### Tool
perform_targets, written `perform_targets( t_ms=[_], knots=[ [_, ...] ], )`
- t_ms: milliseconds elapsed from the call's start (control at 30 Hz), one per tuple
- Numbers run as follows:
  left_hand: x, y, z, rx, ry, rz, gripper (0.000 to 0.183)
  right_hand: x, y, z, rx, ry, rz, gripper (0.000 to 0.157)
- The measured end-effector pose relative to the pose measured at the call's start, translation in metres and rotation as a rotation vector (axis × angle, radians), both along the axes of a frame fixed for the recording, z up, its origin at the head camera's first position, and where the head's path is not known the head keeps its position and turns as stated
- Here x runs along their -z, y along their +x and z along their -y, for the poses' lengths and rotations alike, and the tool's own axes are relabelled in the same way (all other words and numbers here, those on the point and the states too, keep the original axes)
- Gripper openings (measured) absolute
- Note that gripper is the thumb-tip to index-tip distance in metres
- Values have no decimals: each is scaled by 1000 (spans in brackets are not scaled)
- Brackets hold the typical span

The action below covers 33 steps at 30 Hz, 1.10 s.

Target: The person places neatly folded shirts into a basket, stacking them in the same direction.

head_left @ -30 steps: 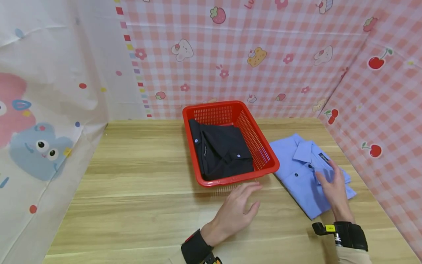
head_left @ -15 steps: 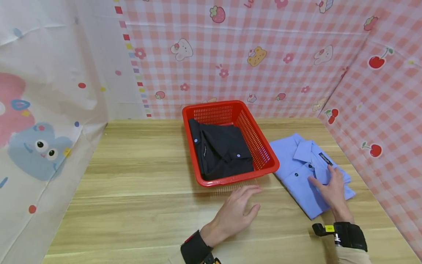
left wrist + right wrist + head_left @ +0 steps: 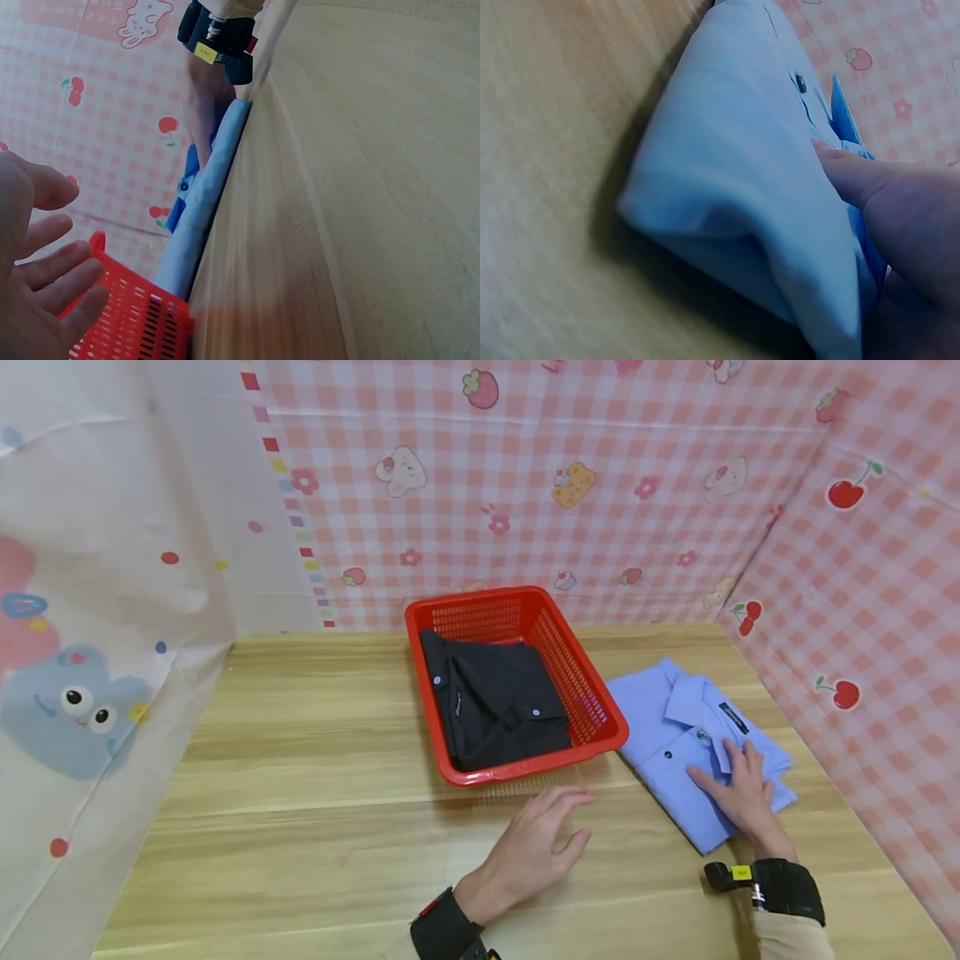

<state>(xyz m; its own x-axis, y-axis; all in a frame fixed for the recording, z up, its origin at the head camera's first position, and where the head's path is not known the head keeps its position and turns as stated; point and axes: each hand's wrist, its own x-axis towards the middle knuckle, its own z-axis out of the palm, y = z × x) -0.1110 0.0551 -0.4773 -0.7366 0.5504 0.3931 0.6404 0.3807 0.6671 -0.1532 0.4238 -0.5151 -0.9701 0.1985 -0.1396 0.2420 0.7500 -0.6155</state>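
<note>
A folded light-blue dress shirt (image 3: 660,752) with dark buttons and a black collar label lies on the table at the right. My right hand (image 3: 742,789) rests on it below the collar, fingers spread. In the right wrist view, the thumb (image 3: 855,169) meets the cloth near the button placket. My left hand (image 3: 528,847) hovers in front of the red plastic basket (image 3: 525,770), fingers loosely bent and holding nothing; the left wrist view shows the hand (image 3: 49,262) beside the basket's slotted wall. Inside the basket lies a folded black shirt (image 3: 502,702) with pale buttons.
The wooden table (image 3: 300,760) reaches back to a pink checked cloth wall (image 3: 450,510), with another checked wall at the right. A white printed sheet (image 3: 112,577) hangs at the left. The blue shirt's left corner sits close to the basket's right side.
My right hand has moved slightly left and down over the blue shirt, uncovering more of the collar label. The head view has shifted a little. My left hand has stayed in place.
</note>
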Motion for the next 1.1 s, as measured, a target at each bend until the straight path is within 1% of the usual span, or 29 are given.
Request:
perform_targets(
  t_ms=[200,333,433,633,767,967,1100],
  knots=[
    [3,1,-5,-6,-31,2,40,-1,0,-1,10,7,19,100],
    [6,0,-9,-5,-57,12,41,0,1,0,16,8,16,100],
    [9,1,-12,-1,-63,25,41,1,0,1,17,5,5,100],
    [14,1,-18,16,-59,60,42,0,0,0,20,0,18,100],
    [16,0,-19,24,-46,85,42,1,0,-1,24,3,21,100],
    [17,-3,-21,37,16,162,43,2,-2,-2,14,9,-10,98],
    [18,-4,-22,40,24,187,43,2,-1,-2,18,-1,1,98]
  ],
)
